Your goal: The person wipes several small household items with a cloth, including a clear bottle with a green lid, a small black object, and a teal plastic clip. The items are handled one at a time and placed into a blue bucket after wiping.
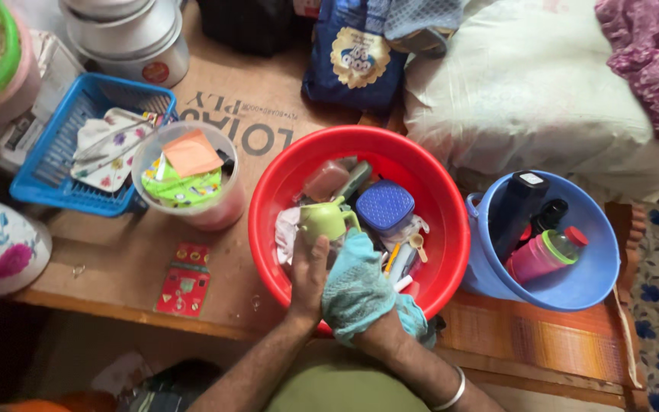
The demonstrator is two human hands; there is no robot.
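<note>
Left hand [310,275] lies flat, fingers together, against the green cup [325,220] in the red tub [451,229], centre frame — right hand [360,294], clamped inside a teal cloth [352,263], should wipe gently while the left steadies.

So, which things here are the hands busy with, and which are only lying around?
In hand:
left hand
right hand
teal cloth
green cup
red tub

Lying about:
blue bucket
blue basket
clear container
steel pots

right hand [368,320] probably under teal cloth [356,286]
</note>
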